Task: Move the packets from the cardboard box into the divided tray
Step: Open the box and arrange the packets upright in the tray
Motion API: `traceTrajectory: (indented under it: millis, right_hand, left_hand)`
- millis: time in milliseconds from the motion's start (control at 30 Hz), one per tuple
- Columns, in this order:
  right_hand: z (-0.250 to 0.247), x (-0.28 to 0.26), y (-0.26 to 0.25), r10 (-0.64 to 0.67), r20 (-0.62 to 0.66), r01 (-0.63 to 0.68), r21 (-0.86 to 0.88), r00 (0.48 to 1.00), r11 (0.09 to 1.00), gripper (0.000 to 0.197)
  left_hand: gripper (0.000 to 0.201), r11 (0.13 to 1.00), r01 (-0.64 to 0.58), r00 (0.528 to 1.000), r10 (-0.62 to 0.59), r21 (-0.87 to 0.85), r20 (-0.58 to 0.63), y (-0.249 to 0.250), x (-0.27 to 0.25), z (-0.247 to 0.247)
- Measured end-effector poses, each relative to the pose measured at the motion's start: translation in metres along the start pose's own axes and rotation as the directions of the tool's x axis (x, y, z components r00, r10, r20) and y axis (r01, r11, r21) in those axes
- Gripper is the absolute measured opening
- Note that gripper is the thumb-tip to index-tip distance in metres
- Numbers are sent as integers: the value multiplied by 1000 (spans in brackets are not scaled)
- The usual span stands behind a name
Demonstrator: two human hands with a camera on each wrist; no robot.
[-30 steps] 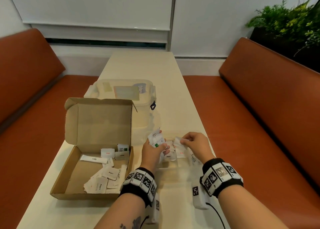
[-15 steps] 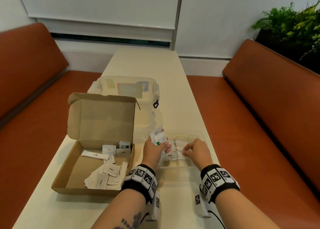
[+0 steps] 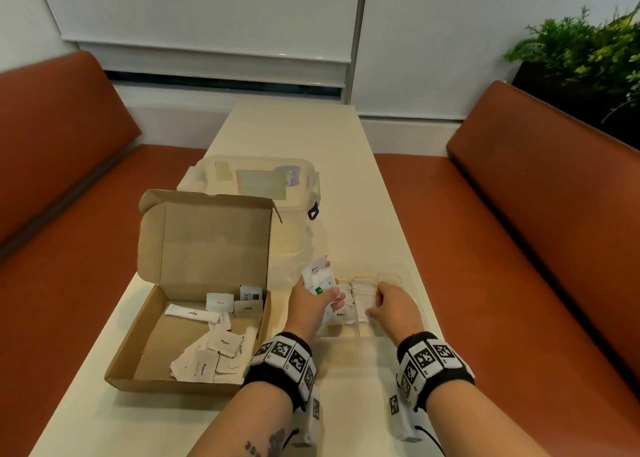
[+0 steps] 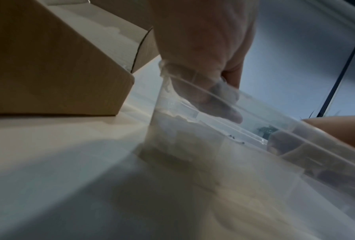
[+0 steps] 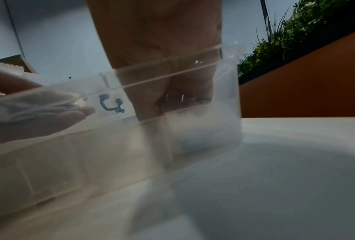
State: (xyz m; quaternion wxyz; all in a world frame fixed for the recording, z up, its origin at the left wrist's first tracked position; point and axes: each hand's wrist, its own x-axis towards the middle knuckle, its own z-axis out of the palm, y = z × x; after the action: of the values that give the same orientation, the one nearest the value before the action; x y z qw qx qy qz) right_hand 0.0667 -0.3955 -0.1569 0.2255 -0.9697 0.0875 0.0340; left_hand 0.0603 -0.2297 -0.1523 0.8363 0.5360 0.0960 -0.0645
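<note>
An open cardboard box (image 3: pixel 128 345) at the left holds several white packets (image 3: pixel 221 342). Right of it sits the clear divided tray (image 3: pixel 405 273), with a few packets (image 3: pixel 341 314) in its left compartments. Over the tray's left end, my left hand (image 3: pixel 322 290) grips a small bundle of packets (image 3: pixel 317 276). My right hand (image 3: pixel 375 300) reaches down into the tray, and its curled fingertips pinch a white packet (image 3: pixel 362 300) lying in a middle compartment. The right wrist view shows those fingers (image 5: pixel 172 97) bent down behind the tray wall (image 5: pixel 69 146).
A lidded clear plastic container (image 3: pixel 263 183) stands behind the box, whose raised lid (image 3: pixel 204 238) stands upright. The narrow table (image 3: pixel 363 221) runs away between two orange benches (image 3: pixel 519 248). A plant (image 3: pixel 588 51) stands at the far right.
My right hand has come down from above the tray into a middle compartment with its packet. My left hand has kept its bundle in about the same place.
</note>
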Motion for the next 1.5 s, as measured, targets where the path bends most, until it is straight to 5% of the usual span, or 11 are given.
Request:
traceTrajectory:
  millis: [267,467,667,967,1100,1200,1333,1500]
  right_hand:
    - [-7,-8,-8,-69,-101,90,226,992,970,14]
    - [-27,-16,-41,-99,-79,127,625,992,770,12]
    - [-43,-17,-54,-111,-60,120,723,992,680,16]
    - [-47,-9,-66,-178,-68,173,702,982,690,4]
    - [-48,-5,-64,-136,-100,166,714,986,680,4]
    - [-47,1,-58,-79,-148,156,632,986,759,6]
    - [-37,2,-47,-95,59,65,390,994,919,9]
    - [-16,-4,-46,-87,198,43,215,976,976,12]
  left_hand:
    - [29,994,96,995,-94,-48,43,8,-3,2]
    - [39,983,180,965,-174,-15,194,22,-13,3]
    - [23,972,162,934,-207,170,292,40,-15,3]
    - [25,956,141,936,-213,255,279,42,-12,5]
    - [32,969,148,952,-193,196,238,41,-8,0]
    - [36,991,108,979,-119,75,166,40,-5,-7]
    - [36,998,-48,999,47,42,16,37,0,-16]
    - [34,995,-85,994,89,60,-67,32,5,-21]
